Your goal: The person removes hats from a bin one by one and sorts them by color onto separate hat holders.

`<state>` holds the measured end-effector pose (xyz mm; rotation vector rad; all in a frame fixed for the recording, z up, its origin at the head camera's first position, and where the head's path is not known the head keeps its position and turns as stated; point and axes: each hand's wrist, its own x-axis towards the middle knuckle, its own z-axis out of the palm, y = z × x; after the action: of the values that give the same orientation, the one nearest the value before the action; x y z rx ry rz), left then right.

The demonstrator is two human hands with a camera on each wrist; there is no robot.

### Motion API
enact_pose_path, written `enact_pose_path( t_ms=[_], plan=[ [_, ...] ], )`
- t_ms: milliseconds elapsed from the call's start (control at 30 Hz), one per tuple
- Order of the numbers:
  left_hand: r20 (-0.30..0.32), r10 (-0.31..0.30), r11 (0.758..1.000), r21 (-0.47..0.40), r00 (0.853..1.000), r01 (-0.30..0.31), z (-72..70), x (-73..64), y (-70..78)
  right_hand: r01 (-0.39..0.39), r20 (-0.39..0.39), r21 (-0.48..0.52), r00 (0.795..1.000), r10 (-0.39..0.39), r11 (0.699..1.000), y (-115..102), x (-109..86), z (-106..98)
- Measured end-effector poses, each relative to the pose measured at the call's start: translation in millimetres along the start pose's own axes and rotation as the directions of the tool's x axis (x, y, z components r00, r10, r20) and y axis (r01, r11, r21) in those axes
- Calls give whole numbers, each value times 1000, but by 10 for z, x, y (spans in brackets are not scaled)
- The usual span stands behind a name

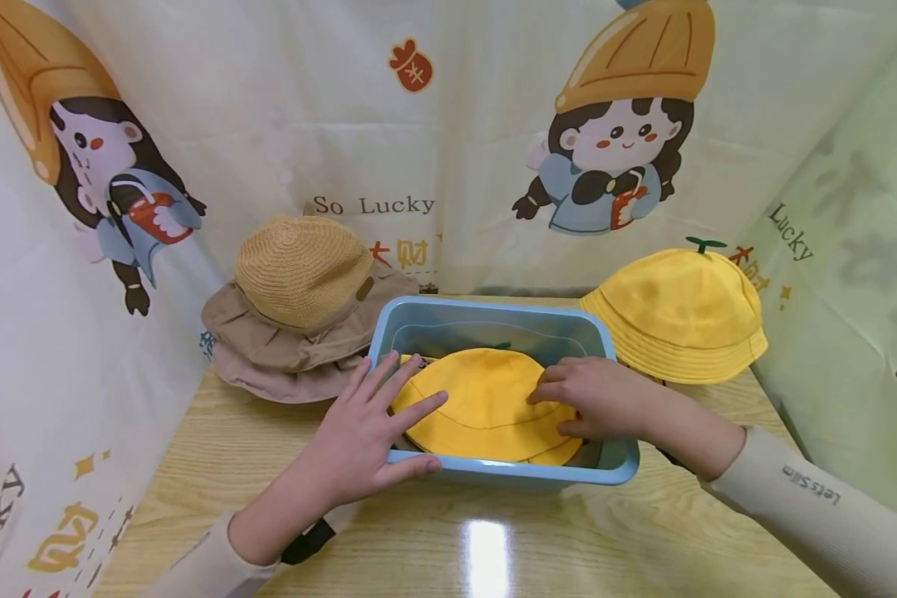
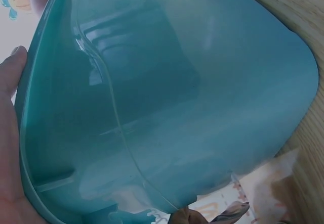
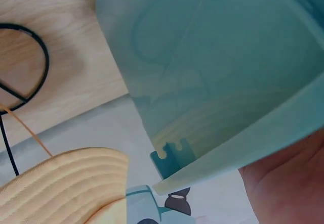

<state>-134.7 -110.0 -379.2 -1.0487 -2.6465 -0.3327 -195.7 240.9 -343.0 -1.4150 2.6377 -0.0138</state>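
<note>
A yellow bucket hat (image 1: 486,399) lies crown up inside a blue plastic bin (image 1: 504,472) in the head view. My left hand (image 1: 362,436) spreads its fingers over the bin's left rim, with the fingertips at the hat's left side. On the hat's right side, my right hand (image 1: 598,397) reaches over the bin's right rim, its fingers slightly bent and touching the hat, the thumb apart from them. Part of the left hand (image 2: 12,133) shows beside the bin wall (image 2: 167,92) in the left wrist view. Only a bit of the right hand (image 3: 288,178) appears in the right wrist view.
To the left of the bin sits a stack of hats: a straw one (image 1: 299,270) atop brown and pinkish brims (image 1: 284,378). Another yellow hat (image 1: 680,320) with a green sprout stands on the right, on a black wire stand (image 3: 45,64). A printed curtain (image 1: 478,149) hangs behind the wooden table (image 1: 605,540).
</note>
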Motion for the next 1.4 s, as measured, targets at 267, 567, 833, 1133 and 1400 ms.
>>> enact_pose_path(
  t_ms=[267, 567, 833, 1133, 1400],
  plan=[
    [-17, 5, 1000, -8, 1000, -5, 4, 11, 11, -21, 27, -1, 999, 21, 1000, 6, -10, 54],
    [-23, 5, 1000, -13, 1000, -6, 8, 10, 8, -62, 136, 23, 989, 58, 998, -18, 10, 6],
    [-34, -2, 1000, 11, 999, 2, 13, 10, 2, -103, 172, -14, 980, 104, 995, -44, 39, 13],
    [-31, -4, 1000, 15, 999, 4, 23, 7, 3, -101, 200, -79, 973, 115, 992, -90, 55, 1],
    [-34, -2, 1000, 16, 999, 3, 18, 12, -7, -102, 214, -106, 969, 123, 989, -76, 79, 13]
  ],
)
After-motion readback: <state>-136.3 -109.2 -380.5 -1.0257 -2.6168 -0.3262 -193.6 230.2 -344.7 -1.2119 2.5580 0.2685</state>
